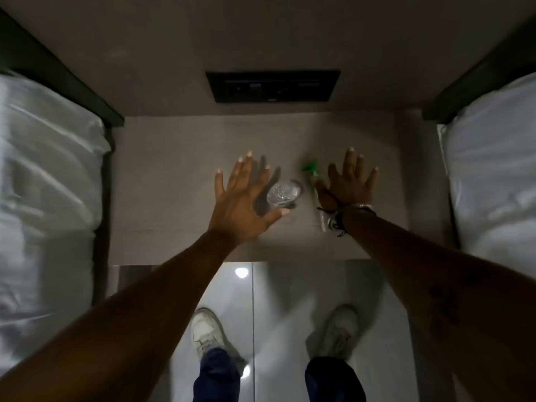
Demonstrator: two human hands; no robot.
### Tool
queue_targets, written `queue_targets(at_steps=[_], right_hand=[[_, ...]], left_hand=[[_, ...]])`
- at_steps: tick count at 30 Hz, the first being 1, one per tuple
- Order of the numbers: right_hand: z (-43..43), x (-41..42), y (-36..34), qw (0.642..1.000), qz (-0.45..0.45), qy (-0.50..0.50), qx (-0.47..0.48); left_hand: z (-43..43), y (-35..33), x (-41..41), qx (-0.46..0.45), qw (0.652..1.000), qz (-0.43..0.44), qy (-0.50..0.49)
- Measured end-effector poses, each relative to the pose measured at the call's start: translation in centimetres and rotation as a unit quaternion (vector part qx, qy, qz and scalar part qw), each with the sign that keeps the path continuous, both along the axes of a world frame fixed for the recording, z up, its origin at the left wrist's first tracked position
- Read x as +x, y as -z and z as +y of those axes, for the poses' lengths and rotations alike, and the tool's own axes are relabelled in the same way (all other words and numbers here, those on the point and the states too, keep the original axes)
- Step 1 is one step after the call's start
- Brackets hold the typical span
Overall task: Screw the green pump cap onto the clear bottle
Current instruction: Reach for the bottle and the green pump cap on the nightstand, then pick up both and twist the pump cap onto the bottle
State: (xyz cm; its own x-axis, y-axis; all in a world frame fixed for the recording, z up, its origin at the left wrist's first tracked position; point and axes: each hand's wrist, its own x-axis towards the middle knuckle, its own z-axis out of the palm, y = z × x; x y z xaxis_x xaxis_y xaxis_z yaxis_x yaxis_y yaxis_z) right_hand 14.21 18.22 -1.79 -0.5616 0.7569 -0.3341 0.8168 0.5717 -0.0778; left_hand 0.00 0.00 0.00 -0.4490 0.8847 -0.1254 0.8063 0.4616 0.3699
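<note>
Head cam: my left hand and right hand both hover spread wide, gripping nothing, so we're pre-pickup. Clear bottle stands between them, green pump cap probably lying flat by my right thumb. Next: grab both. Beyond, beige nightstand, beds either side.

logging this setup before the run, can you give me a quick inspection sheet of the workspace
surface: grey-brown nightstand top, dimly lit
job's things: clear bottle standing, open mouth up; green pump cap lying beside it, its tube toward the near edge
clutter: nothing seen
grippers: left hand open, spread beside the bottle; right hand open, over the pump; neither gripping
cables: nothing seen; dark outlet panel on the wall
surroundings: white bedding both sides, glossy floor, white shoes
</note>
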Motion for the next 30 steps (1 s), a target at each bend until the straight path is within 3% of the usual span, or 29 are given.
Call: queue_targets(at_steps=[9,14,18,21,24,27,30], right_hand=[[0.0,-2.3,3.7,0.998,-0.047,0.019,0.027],[0.3,-2.9,3.7,0.998,-0.041,0.020,0.032],[1.0,-3.2,2.9,0.999,-0.022,0.034,-0.015],[1.5,-2.8,1.8,0.991,0.049,0.111,-0.052],[1.6,-2.3,-0.8,0.931,0.253,0.240,-0.112],[1.0,-1.7,-4.4,0.817,0.462,0.290,-0.187],[0.0,-1.3,-7.3,0.736,0.556,0.271,-0.276]], left_hand=[[0.9,3.7,0.6,0.094,0.990,-0.065,-0.081],[1.1,3.8,1.1,0.091,0.989,-0.078,-0.088],[1.9,3.7,1.5,0.108,0.986,-0.092,-0.089],[2.2,3.4,1.7,0.106,0.985,-0.102,-0.092],[2.1,3.4,1.8,0.118,0.983,-0.102,-0.096],[2.0,3.5,2.2,0.130,0.980,-0.110,-0.108],[2.1,3.4,2.4,0.129,0.977,-0.119,-0.120]])
